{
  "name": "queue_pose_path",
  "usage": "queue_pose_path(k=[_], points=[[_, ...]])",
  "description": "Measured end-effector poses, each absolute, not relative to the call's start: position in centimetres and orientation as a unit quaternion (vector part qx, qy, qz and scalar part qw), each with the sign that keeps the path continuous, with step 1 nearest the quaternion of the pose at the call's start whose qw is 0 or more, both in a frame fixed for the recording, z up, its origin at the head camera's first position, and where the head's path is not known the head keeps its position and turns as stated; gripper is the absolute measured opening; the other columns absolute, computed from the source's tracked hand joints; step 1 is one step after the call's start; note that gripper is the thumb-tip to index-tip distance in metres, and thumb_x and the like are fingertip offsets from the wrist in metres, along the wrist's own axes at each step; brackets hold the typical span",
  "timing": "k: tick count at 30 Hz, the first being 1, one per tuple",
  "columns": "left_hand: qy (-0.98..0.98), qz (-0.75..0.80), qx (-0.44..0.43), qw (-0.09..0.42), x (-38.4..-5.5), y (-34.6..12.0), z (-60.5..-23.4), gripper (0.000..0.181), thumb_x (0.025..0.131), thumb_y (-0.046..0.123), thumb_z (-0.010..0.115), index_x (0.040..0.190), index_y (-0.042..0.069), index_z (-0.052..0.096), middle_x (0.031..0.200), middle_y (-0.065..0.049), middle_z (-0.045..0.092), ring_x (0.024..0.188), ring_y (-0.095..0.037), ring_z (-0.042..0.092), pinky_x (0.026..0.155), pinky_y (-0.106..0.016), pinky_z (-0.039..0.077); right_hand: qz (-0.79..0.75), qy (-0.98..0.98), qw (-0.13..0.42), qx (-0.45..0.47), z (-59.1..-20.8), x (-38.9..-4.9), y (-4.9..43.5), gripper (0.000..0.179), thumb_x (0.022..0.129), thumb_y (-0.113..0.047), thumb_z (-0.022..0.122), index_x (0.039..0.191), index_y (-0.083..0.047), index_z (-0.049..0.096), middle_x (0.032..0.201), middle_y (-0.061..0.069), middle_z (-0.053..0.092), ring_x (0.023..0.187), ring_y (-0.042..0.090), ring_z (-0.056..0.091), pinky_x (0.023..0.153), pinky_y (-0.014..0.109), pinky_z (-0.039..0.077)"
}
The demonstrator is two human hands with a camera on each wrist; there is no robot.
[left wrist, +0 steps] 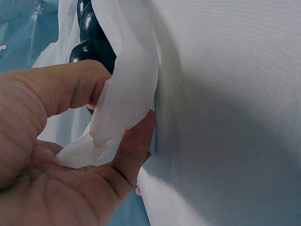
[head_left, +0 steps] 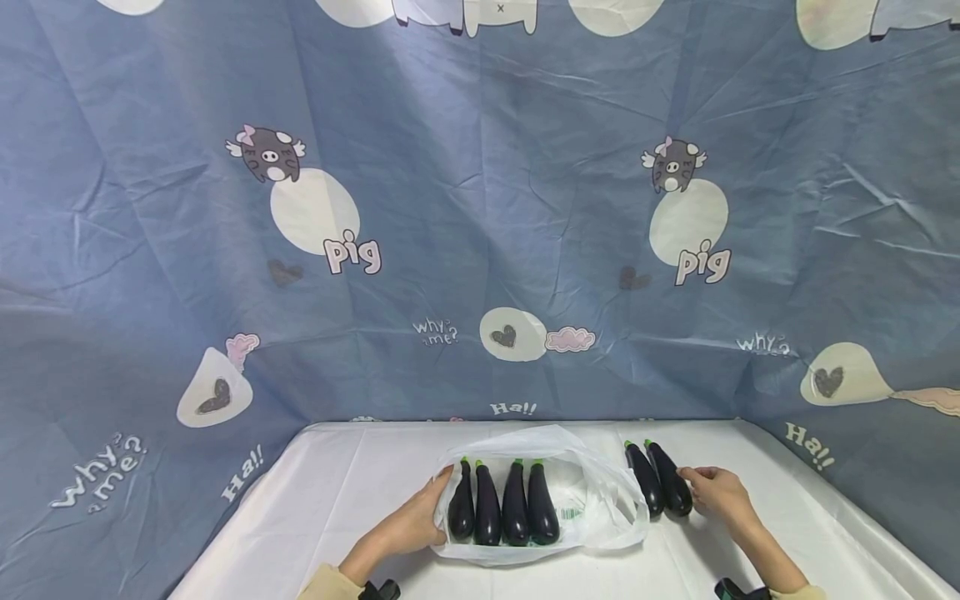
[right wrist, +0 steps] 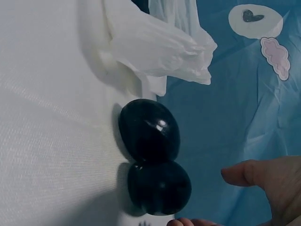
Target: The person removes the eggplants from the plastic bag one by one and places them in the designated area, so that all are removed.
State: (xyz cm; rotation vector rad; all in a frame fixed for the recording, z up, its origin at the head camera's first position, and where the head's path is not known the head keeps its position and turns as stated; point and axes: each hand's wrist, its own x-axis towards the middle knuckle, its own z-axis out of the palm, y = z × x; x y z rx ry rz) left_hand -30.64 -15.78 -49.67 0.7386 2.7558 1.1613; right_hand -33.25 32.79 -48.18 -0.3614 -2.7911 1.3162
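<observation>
A white plastic bag lies on its side in the head view, its mouth spread wide. Several dark purple eggplants with green stem ends lie side by side in it. My left hand holds the bag's left edge; in the left wrist view the thumb is on the inside and a finger on the outside of the film. Right of the bag, two more eggplants lie together on the cloth. My right hand is beside the outer eggplant, with thumb and fingers spread apart and the thumb clear of it.
White cloth covers the table. Behind it and at both sides hangs a blue patterned curtain. The bag's crumpled handle part lies close to the loose eggplants.
</observation>
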Motion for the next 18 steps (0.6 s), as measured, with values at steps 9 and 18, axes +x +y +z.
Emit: queue_pose_path(k=[9,18], points=[[0.892,0.377,0.247,0.024,-30.7,-15.9,-49.7,0.111,0.056,-0.001,0.077,0.152,-0.002,0.020,0.156,-0.026,0.023,0.141,-0.049,0.025,0.111,-0.065,0.024,0.437,-0.889,0.011,-0.134,-47.5,-33.1,32.4,0.077,0.090,-0.049,0.054,0.127,0.018,0.045,0.122,0.038,0.053,0.098,0.040,0.064,0.087,0.052,0.051],[0.893,0.375,0.249,0.022,-30.7,-15.8,-49.7,0.111,0.057,0.001,0.078,0.152,-0.001,0.020,0.157,-0.025,0.023,0.142,-0.048,0.024,0.111,-0.065,0.023,0.466,-0.876,0.017,-0.122,-46.5,-32.6,31.8,0.075,0.091,-0.047,0.055,0.128,0.017,0.045,0.121,0.035,0.054,0.098,0.035,0.064,0.087,0.045,0.055]])
